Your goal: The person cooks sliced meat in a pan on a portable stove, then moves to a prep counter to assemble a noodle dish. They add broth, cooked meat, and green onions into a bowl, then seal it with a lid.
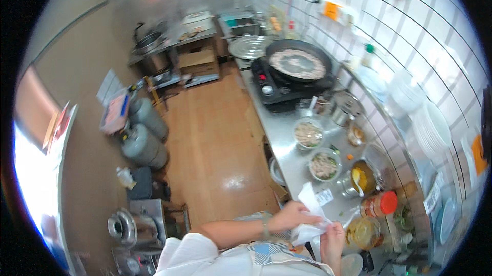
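Observation:
My left hand (293,216), with a bracelet at the wrist, grips a crumpled thin white sheet or bag (312,210); I cannot tell whether it is paper or plastic. On its other side, my right hand (333,237) pinches the edge of the same white thing. A small slip with printing (324,197) lies just beyond it on the steel counter (279,132). Farther along stand two clear round bowls, the nearer bowl (324,165) and the farther bowl (308,133), both holding pale sliced food with some greens.
Right of my hands stand a red-lidded jar (378,203), a metal pot with yellow contents and a spoon (361,178), and a tub (361,233). A pan of pale food (298,62) sits on an induction cooker (282,89). Gas cylinders (144,145) stand across the floor.

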A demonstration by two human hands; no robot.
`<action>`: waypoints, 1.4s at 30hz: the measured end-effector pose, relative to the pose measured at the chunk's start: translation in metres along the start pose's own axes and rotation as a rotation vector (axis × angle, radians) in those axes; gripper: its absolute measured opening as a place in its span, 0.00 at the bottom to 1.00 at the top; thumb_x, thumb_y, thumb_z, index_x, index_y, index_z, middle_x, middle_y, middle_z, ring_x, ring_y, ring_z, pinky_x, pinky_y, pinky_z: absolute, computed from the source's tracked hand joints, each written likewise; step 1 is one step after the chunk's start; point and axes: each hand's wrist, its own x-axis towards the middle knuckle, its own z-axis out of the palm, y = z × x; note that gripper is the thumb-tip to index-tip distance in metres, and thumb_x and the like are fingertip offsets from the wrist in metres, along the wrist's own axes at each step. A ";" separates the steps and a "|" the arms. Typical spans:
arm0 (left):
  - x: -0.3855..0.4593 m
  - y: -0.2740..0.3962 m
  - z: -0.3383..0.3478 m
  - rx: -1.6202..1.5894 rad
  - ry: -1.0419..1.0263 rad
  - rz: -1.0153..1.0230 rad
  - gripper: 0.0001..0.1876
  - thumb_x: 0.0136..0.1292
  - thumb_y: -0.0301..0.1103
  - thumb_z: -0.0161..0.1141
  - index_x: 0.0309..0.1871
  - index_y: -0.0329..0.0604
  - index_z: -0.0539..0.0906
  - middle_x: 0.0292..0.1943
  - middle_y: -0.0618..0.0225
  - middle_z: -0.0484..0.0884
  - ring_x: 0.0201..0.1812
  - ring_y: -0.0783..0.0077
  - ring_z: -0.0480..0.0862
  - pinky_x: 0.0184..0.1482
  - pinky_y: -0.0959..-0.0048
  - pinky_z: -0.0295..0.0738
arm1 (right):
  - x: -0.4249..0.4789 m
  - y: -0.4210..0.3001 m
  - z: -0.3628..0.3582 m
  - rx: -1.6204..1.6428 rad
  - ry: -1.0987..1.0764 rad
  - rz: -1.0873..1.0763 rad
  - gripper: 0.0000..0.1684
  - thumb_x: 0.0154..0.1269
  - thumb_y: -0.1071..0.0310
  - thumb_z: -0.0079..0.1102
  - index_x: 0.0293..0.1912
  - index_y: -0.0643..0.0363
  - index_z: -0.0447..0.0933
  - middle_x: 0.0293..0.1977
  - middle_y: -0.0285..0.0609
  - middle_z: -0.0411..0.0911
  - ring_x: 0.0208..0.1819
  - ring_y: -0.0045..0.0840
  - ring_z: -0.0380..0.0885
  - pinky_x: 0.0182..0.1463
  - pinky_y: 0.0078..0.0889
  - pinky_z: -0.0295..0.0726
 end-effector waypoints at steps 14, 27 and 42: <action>0.026 0.012 0.014 0.996 -0.362 0.731 0.17 0.40 0.27 0.57 0.39 0.42 0.77 0.24 0.60 0.76 0.26 0.63 0.78 0.28 0.68 0.73 | -0.059 -0.042 -0.022 -1.106 0.377 -0.161 0.22 0.41 0.82 0.49 0.42 0.62 0.68 0.39 0.48 0.69 0.39 0.35 0.71 0.42 0.30 0.70; 0.002 -0.007 -0.010 0.885 -0.240 1.028 0.08 0.42 0.28 0.57 0.29 0.38 0.74 0.20 0.63 0.70 0.28 0.60 0.72 0.27 0.66 0.65 | -0.124 -0.032 -0.040 -0.782 0.862 -0.378 0.09 0.47 0.68 0.58 0.29 0.62 0.76 0.28 0.43 0.74 0.31 0.28 0.72 0.36 0.26 0.69; 0.047 -0.057 0.045 0.680 -0.503 0.369 0.17 0.49 0.17 0.49 0.44 0.40 0.65 0.45 0.52 0.69 0.34 0.60 0.73 0.35 0.69 0.71 | -0.074 0.020 -0.125 -0.142 0.726 0.070 0.13 0.45 0.79 0.48 0.35 0.58 0.67 0.38 0.41 0.68 0.44 0.27 0.67 0.43 0.26 0.68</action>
